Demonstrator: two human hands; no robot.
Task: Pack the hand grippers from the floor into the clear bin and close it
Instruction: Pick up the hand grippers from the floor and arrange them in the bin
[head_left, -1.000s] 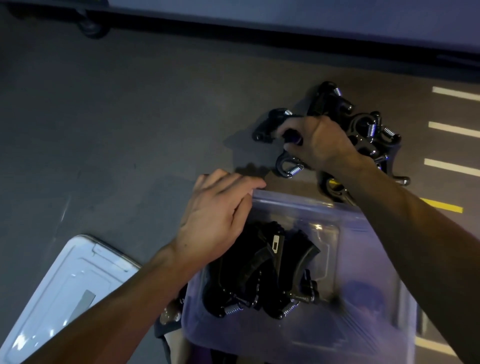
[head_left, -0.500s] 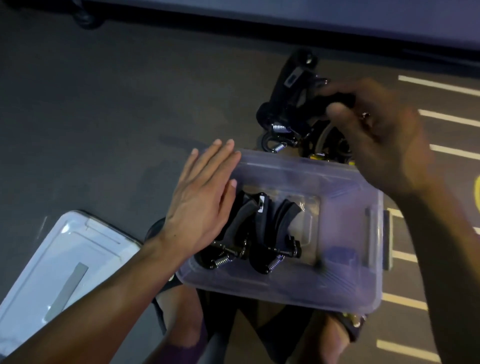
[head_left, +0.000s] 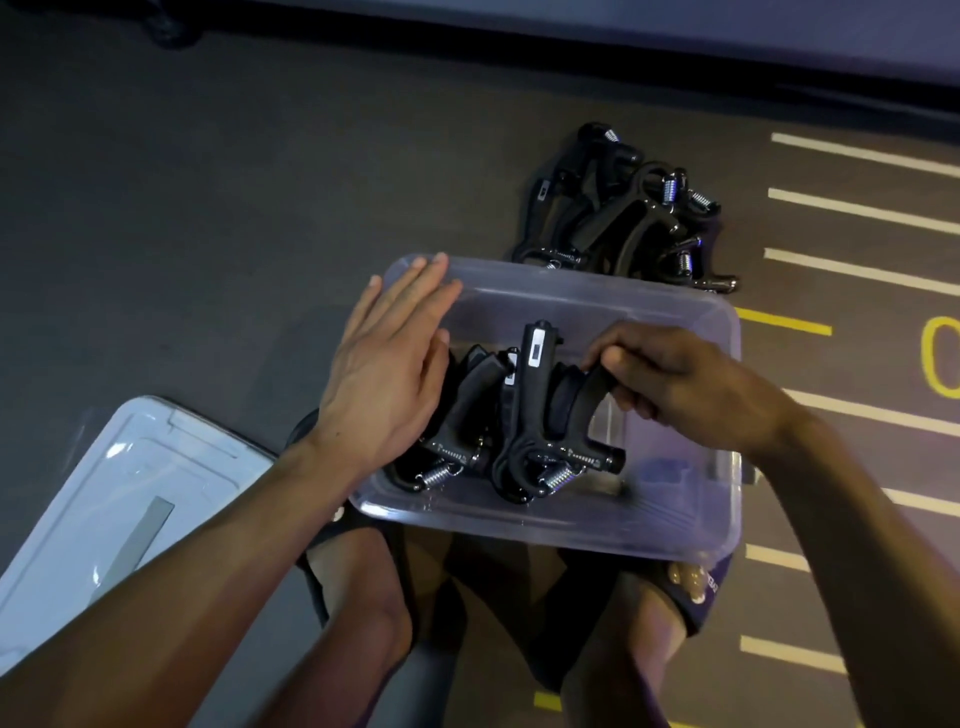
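Gym; rubber floor (head_left: 182, 218), painted lines (head_left: 857, 208).

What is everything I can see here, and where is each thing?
clear bin: one, see-through plastic, open, on the floor before the person's legs
hand grippers in the bin: several, black with metal springs, exact count unclear
held hand gripper: one, black, inside the bin
pile of hand grippers: several, black, on the floor beyond the bin
lid: one, clear, on the floor to the left
floor lines: white and yellow, at right
left hand: flat, fingers straight, over the bin's left end
right hand: holds the held hand gripper's handle
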